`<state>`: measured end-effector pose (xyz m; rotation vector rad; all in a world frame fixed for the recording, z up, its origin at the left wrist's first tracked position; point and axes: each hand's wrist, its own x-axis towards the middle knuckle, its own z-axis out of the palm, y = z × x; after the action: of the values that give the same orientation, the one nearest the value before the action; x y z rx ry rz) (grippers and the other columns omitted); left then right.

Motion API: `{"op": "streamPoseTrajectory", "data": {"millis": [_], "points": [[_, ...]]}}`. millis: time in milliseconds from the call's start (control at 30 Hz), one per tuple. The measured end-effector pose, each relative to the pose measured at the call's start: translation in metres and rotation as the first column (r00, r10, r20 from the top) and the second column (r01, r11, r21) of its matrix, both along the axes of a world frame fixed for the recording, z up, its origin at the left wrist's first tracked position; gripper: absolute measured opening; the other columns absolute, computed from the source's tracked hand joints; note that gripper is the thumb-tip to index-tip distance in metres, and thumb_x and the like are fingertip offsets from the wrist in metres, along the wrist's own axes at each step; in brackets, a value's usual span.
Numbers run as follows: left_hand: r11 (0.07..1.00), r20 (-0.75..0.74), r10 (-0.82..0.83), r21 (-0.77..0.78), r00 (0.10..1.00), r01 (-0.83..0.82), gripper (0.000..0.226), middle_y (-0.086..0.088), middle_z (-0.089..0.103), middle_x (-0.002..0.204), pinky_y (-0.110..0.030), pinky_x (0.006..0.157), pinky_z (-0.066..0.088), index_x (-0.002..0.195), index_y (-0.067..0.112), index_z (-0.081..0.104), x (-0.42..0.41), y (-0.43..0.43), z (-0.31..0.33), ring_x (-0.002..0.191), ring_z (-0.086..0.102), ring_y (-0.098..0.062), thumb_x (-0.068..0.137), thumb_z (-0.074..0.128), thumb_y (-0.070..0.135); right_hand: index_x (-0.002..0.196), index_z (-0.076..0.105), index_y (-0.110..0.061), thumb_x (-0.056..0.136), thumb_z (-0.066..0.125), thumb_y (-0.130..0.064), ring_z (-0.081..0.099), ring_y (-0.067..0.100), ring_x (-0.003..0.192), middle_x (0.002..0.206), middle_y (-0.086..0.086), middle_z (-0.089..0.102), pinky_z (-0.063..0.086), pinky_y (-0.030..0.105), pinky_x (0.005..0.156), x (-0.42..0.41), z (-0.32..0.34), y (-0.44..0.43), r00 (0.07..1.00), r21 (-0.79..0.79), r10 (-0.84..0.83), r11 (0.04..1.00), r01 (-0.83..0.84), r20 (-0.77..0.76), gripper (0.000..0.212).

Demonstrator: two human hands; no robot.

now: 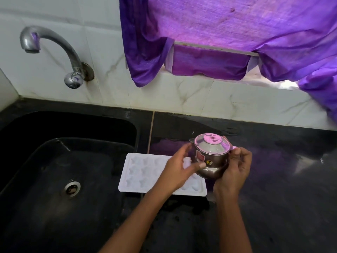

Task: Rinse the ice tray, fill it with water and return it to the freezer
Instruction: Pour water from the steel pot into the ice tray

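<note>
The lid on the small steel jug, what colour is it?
Pink on top and rim, greyish between; the round domed lid shows best in the head view.

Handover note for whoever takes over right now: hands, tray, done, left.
Left hand: holds the steel jug by its body.
Right hand: grips the jug at its handle side.
The jug, pink lid on, is over the right end of the ice tray, which lies flat on the counter beside the sink.
Tap: no water running.
Done: rinse unclear; cannot tell if the cells hold water.
Left: fill the tray, then take it to the freezer.
</note>
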<state>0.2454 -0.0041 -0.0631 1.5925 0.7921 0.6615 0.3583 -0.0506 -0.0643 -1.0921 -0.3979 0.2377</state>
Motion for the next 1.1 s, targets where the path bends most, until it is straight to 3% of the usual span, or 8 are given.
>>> {"op": "streamPoseTrajectory", "data": {"millis": [67,200,433,567,667,867,1033,1100], "points": [[0.998,-0.037,-0.037,0.039,0.999,0.039,0.056,0.018,0.046,0.129,-0.018,0.099,0.035,0.13,0.037,0.035,0.006,-0.012,-0.007,0.12,0.043,-0.002,0.084,0.066,0.03,0.079,0.046,-0.018,0.096,0.043,-0.01,0.06,-0.006,0.073,0.071,-0.022,0.067,0.05,0.013,0.066,0.001,0.001,-0.003,0.999,-0.011,-0.038,0.999,0.038,0.033,0.019],[0.993,-0.092,-0.011,0.114,0.996,0.022,0.06,0.018,0.042,0.135,0.001,0.092,0.026,0.14,0.027,0.031,0.019,-0.026,-0.02,0.123,0.04,0.001,0.088,0.061,0.031,0.079,0.046,-0.02,0.095,0.045,-0.009,0.059,-0.01,0.072,0.07,-0.027,0.065,0.049,0.01,0.067,0.007,0.0,-0.007,0.991,-0.064,-0.089,0.993,0.096,0.095,0.019],[0.975,-0.15,-0.028,0.215,0.988,0.06,0.063,0.011,0.032,0.149,-0.014,0.108,0.025,0.145,0.027,0.02,0.03,-0.043,-0.037,0.134,0.033,-0.004,0.092,0.055,0.025,0.077,0.048,-0.022,0.093,0.049,-0.006,0.058,-0.011,0.071,0.069,-0.027,0.064,0.045,0.006,0.063,0.023,-0.009,-0.01,0.978,-0.104,-0.127,0.984,0.145,0.163,0.022],[0.975,-0.135,-0.043,0.21,0.99,0.071,0.063,0.014,0.037,0.145,-0.005,0.103,0.022,0.144,0.031,0.022,0.03,-0.047,-0.042,0.13,0.034,0.002,0.091,0.055,0.022,0.073,0.056,-0.033,0.092,0.052,-0.009,0.065,0.0,0.086,0.081,-0.013,0.069,0.049,0.011,0.069,0.031,-0.019,-0.013,0.98,-0.106,-0.11,0.986,0.129,0.163,0.031],[0.977,-0.136,-0.049,0.199,0.989,0.076,0.064,0.015,0.038,0.145,-0.008,0.104,0.024,0.144,0.032,0.022,0.031,-0.048,-0.048,0.131,0.035,0.002,0.091,0.055,0.022,0.071,0.059,-0.037,0.092,0.053,-0.01,0.066,0.012,0.093,0.085,-0.008,0.071,0.051,0.016,0.074,0.032,-0.025,-0.014,0.983,-0.125,-0.1,0.985,0.12,0.152,0.034],[0.98,-0.15,-0.072,0.174,0.986,0.098,0.064,0.017,0.036,0.145,0.0,0.099,0.02,0.144,0.034,0.02,0.031,-0.049,-0.052,0.121,0.029,0.014,0.091,0.056,0.024,0.074,0.054,-0.03,0.091,0.055,-0.011,0.059,-0.006,0.072,0.07,-0.022,0.065,0.048,0.011,0.065,0.031,-0.023,-0.015,0.978,-0.202,-0.111,0.968,0.146,0.175,0.025],[0.981,-0.163,-0.076,0.164,0.984,0.103,0.063,0.027,0.034,0.133,0.008,0.089,0.016,0.143,0.035,0.021,0.029,-0.049,-0.052,0.116,0.027,0.015,0.092,0.056,0.023,0.074,0.052,-0.027,0.091,0.055,-0.009,0.057,-0.008,0.069,0.068,-0.025,0.063,0.047,0.009,0.062,0.03,-0.022,-0.016,0.978,-0.226,-0.104,0.963,0.144,0.18,0.025],[0.982,-0.159,-0.083,0.157,0.984,0.108,0.063,0.027,0.035,0.132,0.005,0.092,0.019,0.143,0.035,0.022,0.029,-0.049,-0.052,0.118,0.029,0.014,0.092,0.056,0.023,0.074,0.052,-0.028,0.091,0.055,-0.01,0.057,-0.008,0.07,0.068,-0.025,0.064,0.047,0.009,0.062,0.03,-0.022,-0.016,0.979,-0.226,-0.104,0.964,0.143,0.178,0.025]]}}
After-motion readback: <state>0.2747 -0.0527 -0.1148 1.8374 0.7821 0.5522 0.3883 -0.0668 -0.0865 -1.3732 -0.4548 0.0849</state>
